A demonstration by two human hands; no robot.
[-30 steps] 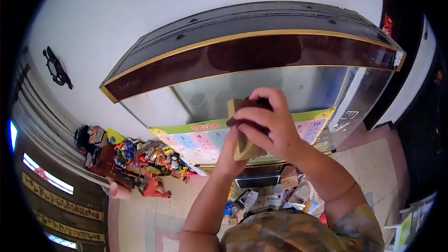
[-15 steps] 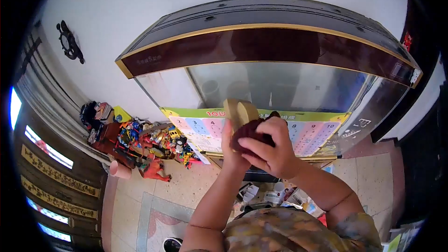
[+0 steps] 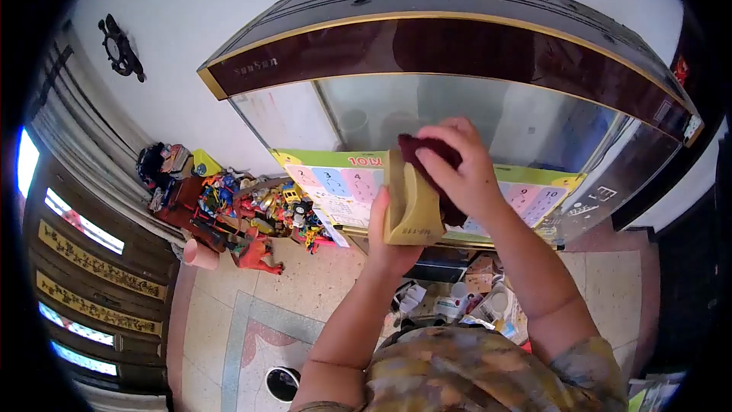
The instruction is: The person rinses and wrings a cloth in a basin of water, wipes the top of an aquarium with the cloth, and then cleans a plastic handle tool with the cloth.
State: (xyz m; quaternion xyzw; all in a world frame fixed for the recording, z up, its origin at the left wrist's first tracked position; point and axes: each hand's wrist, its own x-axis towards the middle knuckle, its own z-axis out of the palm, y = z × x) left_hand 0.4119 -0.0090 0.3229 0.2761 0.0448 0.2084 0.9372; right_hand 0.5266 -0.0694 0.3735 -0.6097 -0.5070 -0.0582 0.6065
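Observation:
In front of the fish tank's glass, my left hand (image 3: 390, 248) is closed around the lower left side of a tan, block-like object (image 3: 409, 202) with a curved-in face and small dark print near its bottom edge. What kind of object it is I cannot tell. My right hand (image 3: 467, 160) pinches a dark red cloth (image 3: 435, 162), which lies against the object's upper right side and hangs down beside it. Behind both hands, a poster (image 3: 335, 183) with numbered columns runs along the glass of the fish tank (image 3: 427, 42).
Piled toys (image 3: 244, 202) lie left of the tank, with an orange toy animal (image 3: 259, 252) and a pink cup (image 3: 200, 254) on the floor. Below my arms are papers, a white container (image 3: 450, 305) and other clutter. A round dark-topped bin (image 3: 282, 384) stands near my body.
The tan object has turned, so its printed lower end now faces me. My right hand has moved up with the cloth, from the object's lower part to its upper right side.

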